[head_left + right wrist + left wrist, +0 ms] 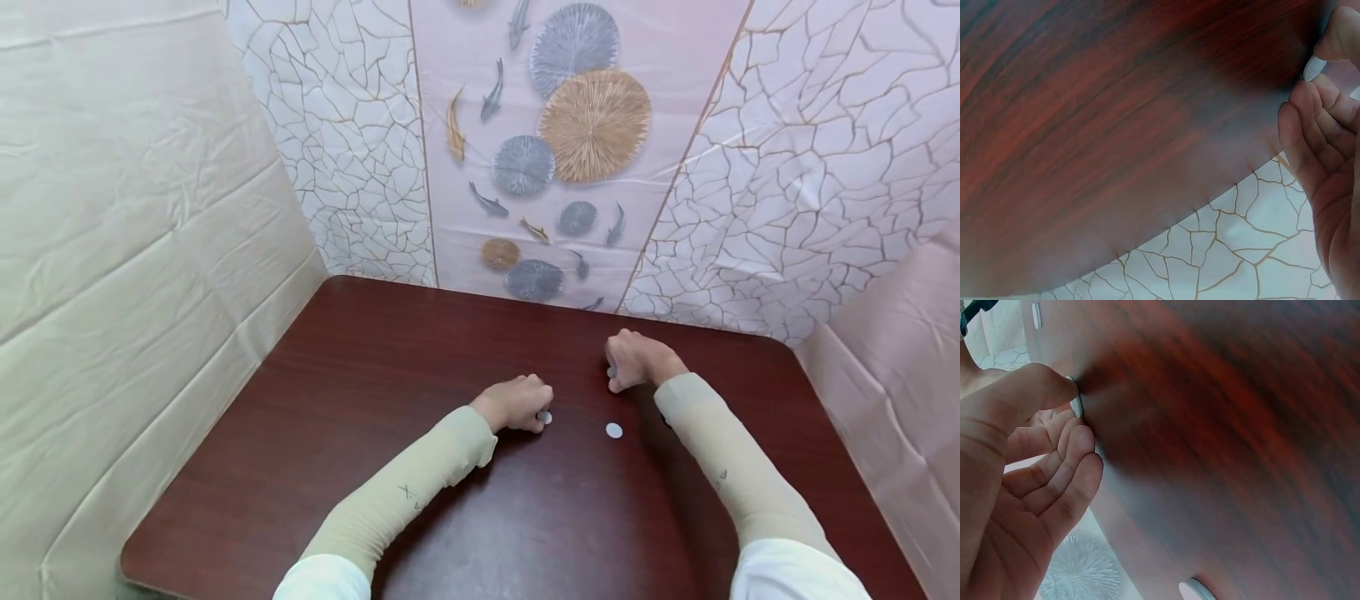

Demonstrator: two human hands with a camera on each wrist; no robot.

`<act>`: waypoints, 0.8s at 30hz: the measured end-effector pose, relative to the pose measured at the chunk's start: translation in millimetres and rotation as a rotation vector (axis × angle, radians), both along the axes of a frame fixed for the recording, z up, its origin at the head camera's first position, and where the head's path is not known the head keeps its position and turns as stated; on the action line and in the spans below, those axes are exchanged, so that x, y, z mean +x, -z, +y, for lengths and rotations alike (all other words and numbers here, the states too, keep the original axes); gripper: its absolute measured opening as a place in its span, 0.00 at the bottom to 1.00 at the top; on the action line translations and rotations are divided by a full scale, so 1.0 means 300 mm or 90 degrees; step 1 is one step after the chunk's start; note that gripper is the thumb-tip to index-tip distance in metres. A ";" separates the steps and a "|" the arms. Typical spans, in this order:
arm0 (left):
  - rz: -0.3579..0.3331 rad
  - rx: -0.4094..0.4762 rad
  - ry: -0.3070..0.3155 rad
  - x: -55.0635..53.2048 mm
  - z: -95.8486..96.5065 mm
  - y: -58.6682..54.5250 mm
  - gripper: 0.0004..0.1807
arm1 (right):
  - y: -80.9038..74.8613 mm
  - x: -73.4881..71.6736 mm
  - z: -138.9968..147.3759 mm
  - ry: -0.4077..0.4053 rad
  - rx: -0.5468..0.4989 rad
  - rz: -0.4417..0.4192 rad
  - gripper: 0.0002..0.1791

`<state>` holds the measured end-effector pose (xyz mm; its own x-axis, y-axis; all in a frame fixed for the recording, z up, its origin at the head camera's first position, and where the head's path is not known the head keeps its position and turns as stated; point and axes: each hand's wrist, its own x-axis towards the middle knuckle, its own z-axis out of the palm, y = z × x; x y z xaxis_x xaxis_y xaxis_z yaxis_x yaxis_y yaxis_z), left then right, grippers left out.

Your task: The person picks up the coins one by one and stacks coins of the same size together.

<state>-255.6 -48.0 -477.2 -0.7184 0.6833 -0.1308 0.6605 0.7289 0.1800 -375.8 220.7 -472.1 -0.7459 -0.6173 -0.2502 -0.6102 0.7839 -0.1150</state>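
Observation:
Near the middle of the table my left hand [517, 402] pinches a small white disc [546, 417] between thumb and fingertips, right at the tabletop. In the left wrist view this disc [1077, 403] shows edge-on, tilted up. Farther back and to the right, my right hand [636, 360] grips a second white disc [612, 372]. The right wrist view has that disc [1314, 67] between thumb and fingers, its edge close to the wood. A third white disc [614, 430] lies flat on the table, between the two hands and slightly nearer to me.
The dark reddish-brown table [360, 350] has rounded corners. Behind it hangs a patterned cloth [525, 225] with fish and round shapes. Pale cloth walls [150, 208] close in the left and right sides.

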 end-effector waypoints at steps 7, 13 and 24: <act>-0.006 0.013 0.005 0.018 0.023 -0.004 0.17 | 0.000 0.053 0.018 0.017 -0.018 -0.012 0.15; -0.021 0.016 -0.003 0.013 0.030 -0.005 0.16 | -0.031 0.089 0.013 0.014 -0.042 0.014 0.12; -0.048 0.021 -0.018 -0.009 0.008 -0.003 0.05 | -0.088 0.165 -0.037 -0.020 -0.104 0.021 0.09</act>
